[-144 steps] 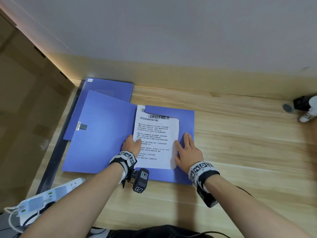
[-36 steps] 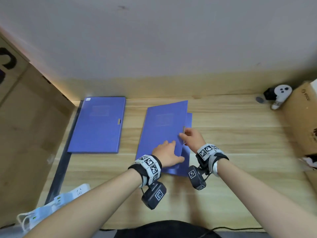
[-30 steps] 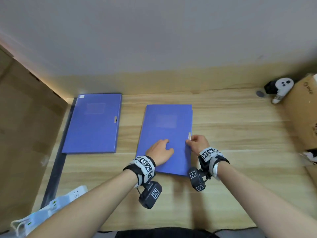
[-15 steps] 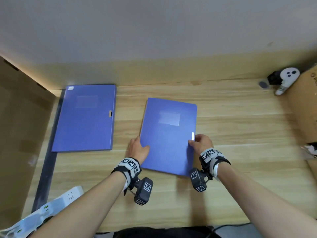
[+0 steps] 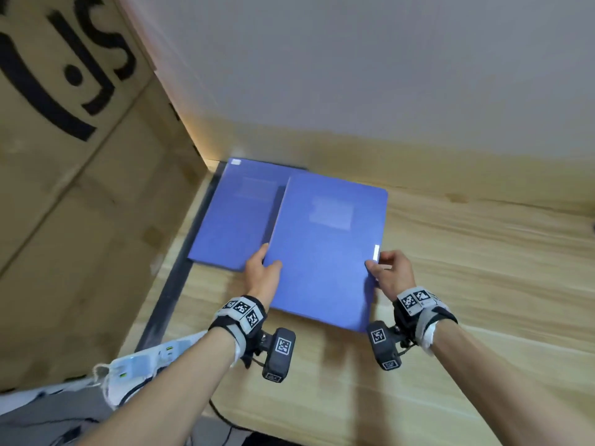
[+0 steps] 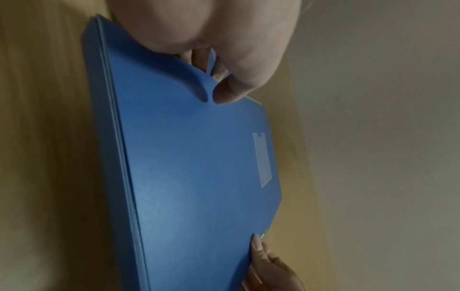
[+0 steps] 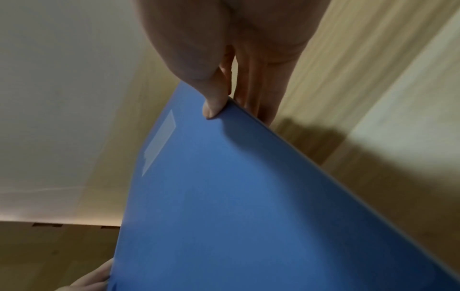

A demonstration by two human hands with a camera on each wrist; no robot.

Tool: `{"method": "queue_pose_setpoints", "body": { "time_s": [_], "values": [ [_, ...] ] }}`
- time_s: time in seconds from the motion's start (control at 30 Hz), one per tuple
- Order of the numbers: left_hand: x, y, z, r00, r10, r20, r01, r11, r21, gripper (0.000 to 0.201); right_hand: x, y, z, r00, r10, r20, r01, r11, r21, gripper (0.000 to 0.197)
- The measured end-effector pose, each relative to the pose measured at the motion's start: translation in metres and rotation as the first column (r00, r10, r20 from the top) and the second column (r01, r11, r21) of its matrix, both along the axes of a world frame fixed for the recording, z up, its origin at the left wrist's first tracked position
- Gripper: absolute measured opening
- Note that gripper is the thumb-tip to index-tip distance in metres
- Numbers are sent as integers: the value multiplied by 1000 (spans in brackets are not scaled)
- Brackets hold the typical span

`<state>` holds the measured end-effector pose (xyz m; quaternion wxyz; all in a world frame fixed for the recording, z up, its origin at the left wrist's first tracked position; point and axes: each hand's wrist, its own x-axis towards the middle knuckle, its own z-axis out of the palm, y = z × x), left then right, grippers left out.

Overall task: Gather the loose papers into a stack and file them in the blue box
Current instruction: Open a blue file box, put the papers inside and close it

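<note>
Grip state: left hand (image 5: pixel 262 272) and right hand (image 5: pixel 391 273) pinch opposite long edges of the closed blue box (image 5: pixel 325 252), whose long axis points away toward the second blue box (image 5: pixel 236 220) lying to its left on the bench (image 5: pixel 483 284).

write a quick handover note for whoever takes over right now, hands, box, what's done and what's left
Left hand grips the left edge of the blue box; right hand pinches its right edge by the clasp.
The box is closed and lifted, overlapping a second blue box lying on the desk.
Done: no loose papers in view, lid shut.
Left: set the box down, probably on the second one.
</note>
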<state>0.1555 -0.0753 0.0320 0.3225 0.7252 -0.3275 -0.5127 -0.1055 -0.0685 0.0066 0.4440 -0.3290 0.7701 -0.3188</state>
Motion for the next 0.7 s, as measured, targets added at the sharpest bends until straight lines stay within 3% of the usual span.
{"method": "queue_pose_setpoints", "body": {
  "time_s": [0.2,0.27,0.37,0.43,0.6,0.7],
  "values": [
    [74,-37,14,998,60,23,-58,995,-81,50,76,-55,10,994,66,86,-61,996,-68,21],
    [96,-53,15,998,41,47,-37,996,-80,46,99,-70,12,989,105,109,-97,992,-75,29],
    [127,-79,0,993,52,106,-45,997,-64,64,129,-90,11,975,162,153,-154,986,-61,42],
    [143,-93,-13,991,60,120,-54,997,-54,65,142,-100,8,969,194,156,-188,981,-49,47],
    [162,-110,-21,981,-19,192,24,999,-25,59,168,-112,-6,960,231,159,-227,973,-44,53],
    [167,-114,-34,955,-114,273,113,993,18,69,177,-111,-18,955,214,204,-211,977,-35,57]
  ]
}}
